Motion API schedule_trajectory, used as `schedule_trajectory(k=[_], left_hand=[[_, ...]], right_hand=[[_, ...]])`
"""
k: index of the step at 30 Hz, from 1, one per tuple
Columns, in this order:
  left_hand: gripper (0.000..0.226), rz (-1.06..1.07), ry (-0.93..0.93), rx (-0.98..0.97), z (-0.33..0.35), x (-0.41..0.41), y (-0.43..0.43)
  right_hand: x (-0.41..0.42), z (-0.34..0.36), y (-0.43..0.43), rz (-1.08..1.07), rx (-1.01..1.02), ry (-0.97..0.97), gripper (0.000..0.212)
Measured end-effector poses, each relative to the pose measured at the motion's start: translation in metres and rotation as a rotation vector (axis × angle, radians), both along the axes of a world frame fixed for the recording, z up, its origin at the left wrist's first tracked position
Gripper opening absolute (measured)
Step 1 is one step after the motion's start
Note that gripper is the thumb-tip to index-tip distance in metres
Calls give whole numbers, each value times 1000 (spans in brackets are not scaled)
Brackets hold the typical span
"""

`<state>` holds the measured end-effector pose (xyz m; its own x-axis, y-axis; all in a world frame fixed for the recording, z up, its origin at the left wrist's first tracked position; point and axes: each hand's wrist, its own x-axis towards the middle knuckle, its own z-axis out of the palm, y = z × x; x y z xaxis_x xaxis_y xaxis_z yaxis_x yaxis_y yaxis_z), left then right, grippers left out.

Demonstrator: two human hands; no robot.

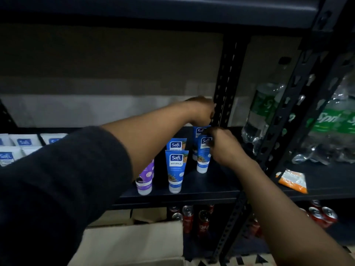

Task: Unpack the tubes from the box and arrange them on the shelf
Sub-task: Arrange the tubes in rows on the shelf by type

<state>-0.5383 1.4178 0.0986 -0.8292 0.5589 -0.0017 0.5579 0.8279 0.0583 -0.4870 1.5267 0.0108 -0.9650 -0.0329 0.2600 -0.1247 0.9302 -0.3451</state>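
Observation:
Blue Safi tubes stand cap-down on the black shelf (211, 187). My left hand (201, 110) reaches over them and pinches the top of the rear blue tube (198, 131) by the upright post. My right hand (222, 146) grips the top of the blue tube (203, 160) just in front of it. Two more blue tubes (175, 169) stand in a row to the left, and a purple tube (145, 181) stands partly behind my left forearm. The cardboard box (134, 242) sits open below the shelf.
White Safi tubes (25, 143) lie packed at the shelf's left. A black perforated post (222, 83) rises right behind my hands. Wrapped Sprite bottles (326, 121) and an orange packet (292, 180) fill the neighbouring shelf. Red cans (192, 219) stand underneath.

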Motion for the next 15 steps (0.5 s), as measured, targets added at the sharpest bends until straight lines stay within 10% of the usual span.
schedule_trajectory(k=[15], left_hand=[[27,-2,-12,81,-40,-21,4]], right_hand=[[18,-7,2,46,12,46,19]])
